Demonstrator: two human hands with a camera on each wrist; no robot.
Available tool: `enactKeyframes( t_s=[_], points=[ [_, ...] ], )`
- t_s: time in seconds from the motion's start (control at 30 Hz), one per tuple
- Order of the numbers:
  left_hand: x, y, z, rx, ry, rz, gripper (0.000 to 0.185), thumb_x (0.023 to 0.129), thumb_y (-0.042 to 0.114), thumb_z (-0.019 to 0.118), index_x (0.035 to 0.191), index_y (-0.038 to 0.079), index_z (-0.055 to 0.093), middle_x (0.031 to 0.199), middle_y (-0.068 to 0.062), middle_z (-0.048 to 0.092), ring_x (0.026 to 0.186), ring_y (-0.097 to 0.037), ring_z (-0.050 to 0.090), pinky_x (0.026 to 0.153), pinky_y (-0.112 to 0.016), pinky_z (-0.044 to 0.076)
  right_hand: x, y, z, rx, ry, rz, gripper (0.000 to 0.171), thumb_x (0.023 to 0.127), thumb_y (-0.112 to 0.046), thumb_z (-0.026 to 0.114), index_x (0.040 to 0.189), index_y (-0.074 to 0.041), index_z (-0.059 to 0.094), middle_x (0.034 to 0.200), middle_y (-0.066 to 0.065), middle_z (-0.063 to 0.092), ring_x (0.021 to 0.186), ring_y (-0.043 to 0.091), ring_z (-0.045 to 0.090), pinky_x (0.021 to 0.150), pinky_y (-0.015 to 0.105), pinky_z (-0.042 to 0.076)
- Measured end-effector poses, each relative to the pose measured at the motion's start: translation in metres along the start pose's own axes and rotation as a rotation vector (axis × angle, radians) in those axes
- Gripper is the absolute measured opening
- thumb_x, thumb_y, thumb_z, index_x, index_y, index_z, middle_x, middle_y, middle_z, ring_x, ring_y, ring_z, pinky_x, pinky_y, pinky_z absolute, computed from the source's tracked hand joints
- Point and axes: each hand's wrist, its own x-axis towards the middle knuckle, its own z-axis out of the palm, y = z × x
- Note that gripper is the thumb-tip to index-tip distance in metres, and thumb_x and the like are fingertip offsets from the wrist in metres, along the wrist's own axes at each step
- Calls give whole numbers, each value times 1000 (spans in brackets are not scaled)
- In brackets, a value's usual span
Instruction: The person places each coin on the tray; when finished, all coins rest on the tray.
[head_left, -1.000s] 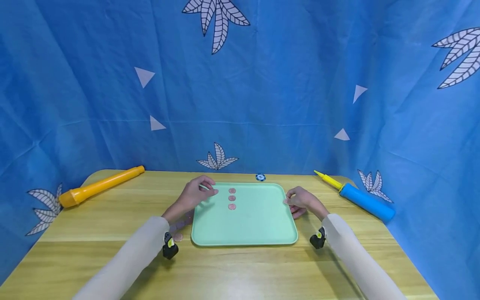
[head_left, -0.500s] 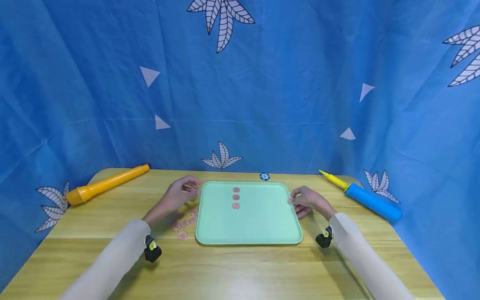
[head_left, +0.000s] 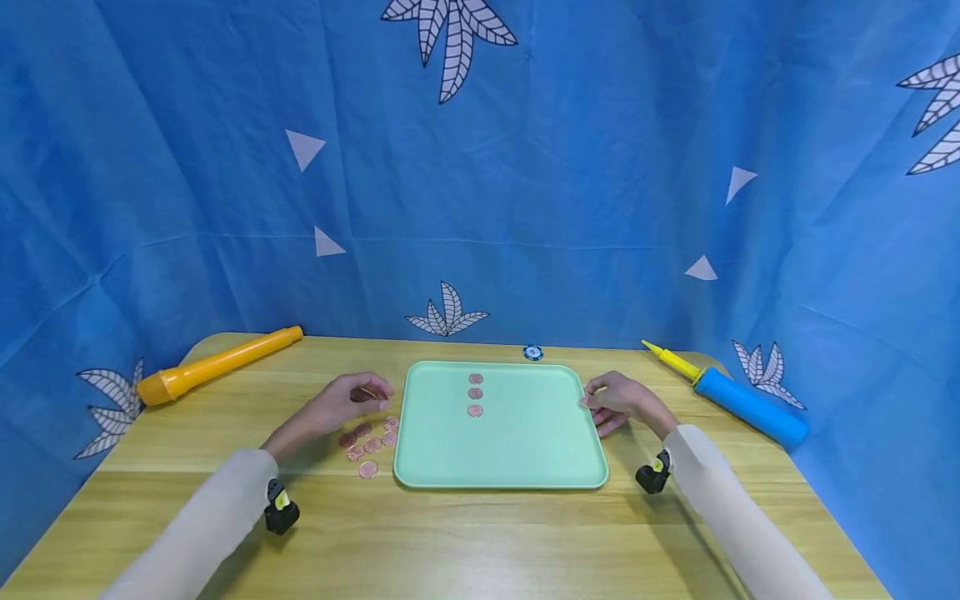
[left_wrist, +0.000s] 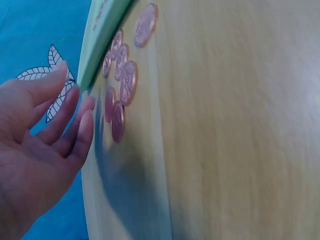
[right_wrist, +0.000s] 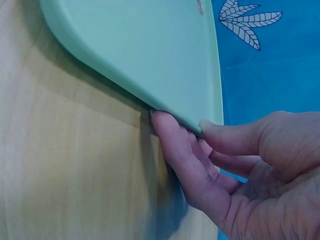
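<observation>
1. The left hand [head_left: 347,402] is shown above the surface [head_left: 480,533], just left of the green tray [head_left: 510,458]. Its fingers [left_wrist: 75,125] are seen loosely extended in the left wrist view; a thin brownish sliver near the thumb in the head view may be a coin held on edge, but this cannot be told for certain.
2. The loose coins [head_left: 367,442] are spread on the surface directly under and toward the near side of the left fingers, between that hand and the left rim of the tray. The cluster is drawn out along that rim. About six are counted in the head view and six or seven in the left wrist view [left_wrist: 122,85]; the exact number is left open because of overlap.
3. Three coins in the tray [head_left: 475,393] are laid in one straight column running away from the person, in the far half of the tray and left of its middle. The left hand is the nearer to them.
4. The right hand [head_left: 617,402] is held at the tray's right rim [right_wrist: 175,107]: the thumb is laid on top of the edge and the fingers are curled beneath it, so that the rim is pinched.
5. Also counted: one orange tube [head_left: 217,367] at far left, one blue and yellow pump [head_left: 738,400] at far right, one blue chip [head_left: 532,352] behind the tray.
</observation>
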Motion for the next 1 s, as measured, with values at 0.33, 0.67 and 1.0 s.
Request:
enactKeyframes(
  t_s=[0.33,0.67,1.0],
  points=[
    [-2,-6,4,70,-127,10,26,99,9,73,122,-2,69,108,-11,69,90,-18,59,74,-23,52,1,0,-2,-1,-13,16,7,105,-5,60,106,2,59,77,9,61,64,16,67,68,39,65],
    [-3,-6,4,146,-129,101,15,96,4,74,111,0,72,101,-10,68,89,-17,59,79,-28,53,-1,-1,-1,-2,-18,-11,9,106,-5,59,107,4,59,80,9,60,65,16,68,68,38,65],
    [0,-6,6,154,-119,99,13,93,-1,76,105,1,70,94,-7,66,87,-17,56,78,-27,50,-3,-1,0,-18,-3,-10,9,106,-5,59,103,3,59,78,8,59,63,15,67,66,38,65]
  ],
)
